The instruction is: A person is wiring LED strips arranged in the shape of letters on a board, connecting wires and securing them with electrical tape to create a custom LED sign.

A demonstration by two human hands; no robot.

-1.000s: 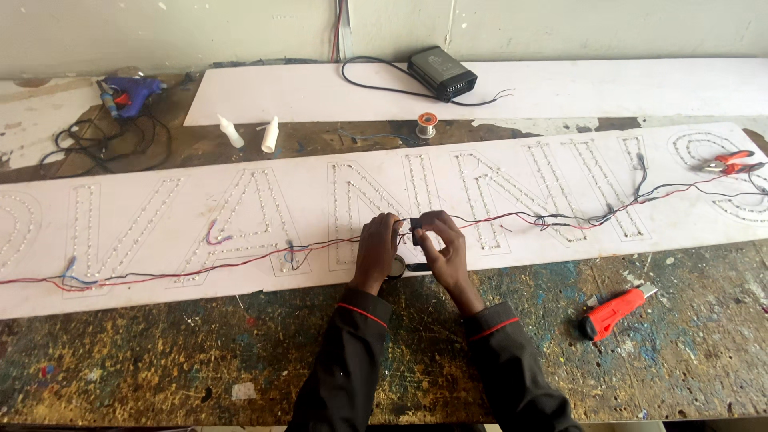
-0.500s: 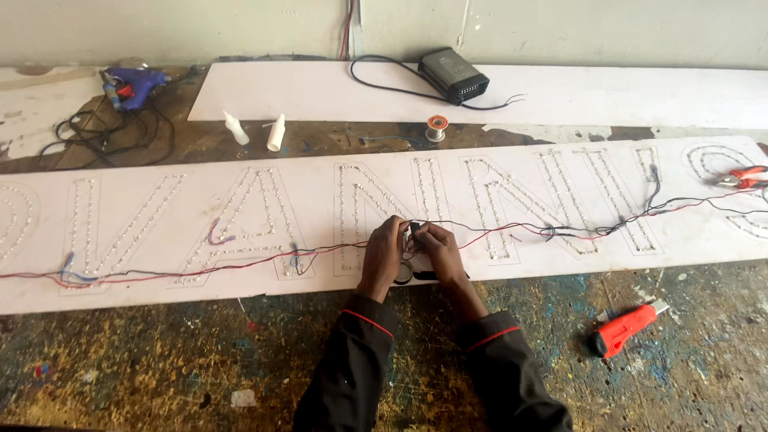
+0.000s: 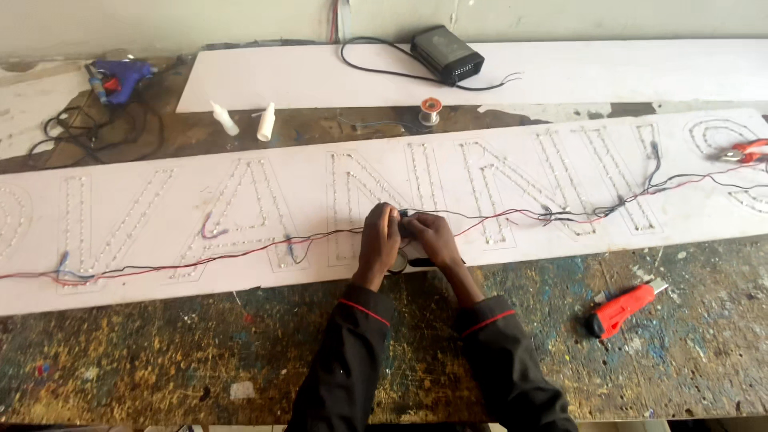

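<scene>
A long white sign board (image 3: pixel 240 200) with letter outlines made of small lights lies across the paint-stained workbench. Red and black wires (image 3: pixel 240 250) run along its length. My left hand (image 3: pixel 378 238) and my right hand (image 3: pixel 430 237) meet over the board's near edge, fingers pinched together on the wires where they join. A roll of black tape (image 3: pixel 400 260) lies just under my hands, partly hidden by them.
A red utility knife (image 3: pixel 626 308) lies on the bench at right. Behind the board are two white glue bottles (image 3: pixel 244 120), a solder spool (image 3: pixel 430 108), a black power supply (image 3: pixel 446 54) on a second white board, a blue glue gun (image 3: pixel 120 78) and red pliers (image 3: pixel 744 150).
The view has shifted slightly, so things sit a little differently in frame. My hands stay together on the wires at the same spot on the board.
</scene>
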